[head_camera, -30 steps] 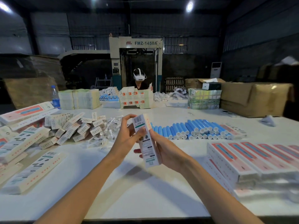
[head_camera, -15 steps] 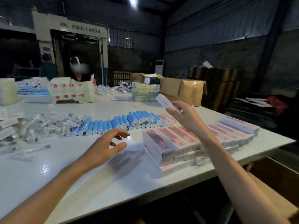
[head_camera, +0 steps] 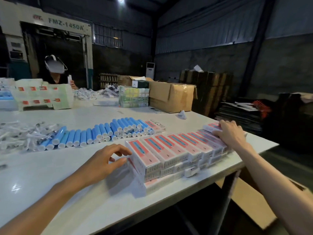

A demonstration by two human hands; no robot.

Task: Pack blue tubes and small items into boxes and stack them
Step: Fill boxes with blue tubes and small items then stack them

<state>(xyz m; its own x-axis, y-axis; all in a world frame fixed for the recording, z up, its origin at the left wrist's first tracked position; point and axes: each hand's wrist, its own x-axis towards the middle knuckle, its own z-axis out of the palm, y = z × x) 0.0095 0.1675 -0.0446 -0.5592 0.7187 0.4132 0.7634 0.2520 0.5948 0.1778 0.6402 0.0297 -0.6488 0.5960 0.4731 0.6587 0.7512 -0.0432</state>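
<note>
At the right front corner of the white desk: stack of pink-topped boxes, several layers, top layer a side-by-side row running away to the right. Right grip lies palm down on the far end of that row, fingers straight on one pink box resting on the row; nothing clasped, grip open. Left grip at the near end of the stack, fingers loosely bent, thumb and fingertips touching the side of the nearest box; not wrapped round anything, so open too. Below it a leaning box tilts against the stack, blurred. Blue tubes lie loose on the desk just behind the stack, white caps toward the camera, partly piled two high. Left of the tubes, touching them: heap of clear plastic packets. Far side of desk: cardboard carton, bundle of printed packs, second person holding a small white item. Machine marked FMZ-1450A behind that person.
</note>
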